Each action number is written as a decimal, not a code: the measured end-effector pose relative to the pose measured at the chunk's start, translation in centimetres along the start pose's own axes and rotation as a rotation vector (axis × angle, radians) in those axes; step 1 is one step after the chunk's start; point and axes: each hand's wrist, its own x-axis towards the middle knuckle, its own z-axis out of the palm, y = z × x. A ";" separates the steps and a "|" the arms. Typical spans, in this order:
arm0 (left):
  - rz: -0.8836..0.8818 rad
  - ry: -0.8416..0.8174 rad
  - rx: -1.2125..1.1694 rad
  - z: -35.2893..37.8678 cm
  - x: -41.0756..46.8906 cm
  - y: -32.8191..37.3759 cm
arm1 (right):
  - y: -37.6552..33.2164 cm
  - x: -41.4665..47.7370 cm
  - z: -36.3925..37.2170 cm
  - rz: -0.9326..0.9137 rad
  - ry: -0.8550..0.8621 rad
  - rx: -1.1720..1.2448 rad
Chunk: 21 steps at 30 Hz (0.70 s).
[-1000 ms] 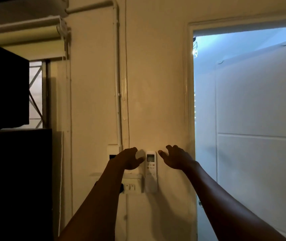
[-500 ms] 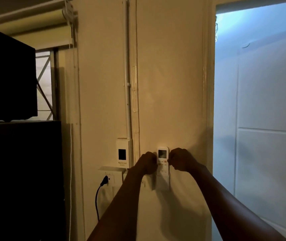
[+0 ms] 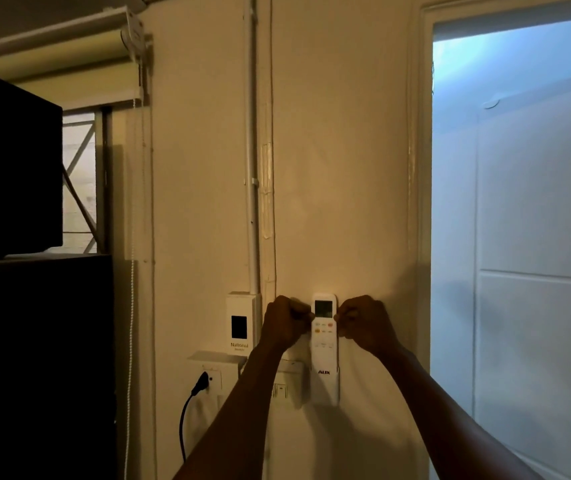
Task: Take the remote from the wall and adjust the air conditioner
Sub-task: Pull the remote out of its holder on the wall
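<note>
Head view, lower centre: left hand (image 3: pixel 286 323) and right hand (image 3: pixel 363 323) pinch the remote (image 3: pixel 324 336) sides; it may jam in its holder (image 3: pixel 325 389) if pulled crooked.

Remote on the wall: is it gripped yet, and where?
Yes. Both hands, left and right, pinch the remote by its side edges, mid-body; it sits in its holder.

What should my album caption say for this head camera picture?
Both hands pinch the white remote in its wall holder.
</note>
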 end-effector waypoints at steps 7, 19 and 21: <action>0.036 0.117 -0.322 -2.5 1.0 5.3 | -4.1 1.6 -1.8 0.018 0.169 0.258; 0.042 0.004 -0.348 -10.1 -3.2 10.0 | -12.4 0.2 -3.3 -0.007 0.032 0.459; 0.049 -0.003 -0.310 -11.9 -4.4 10.3 | -14.0 -0.5 -3.1 -0.027 0.020 0.481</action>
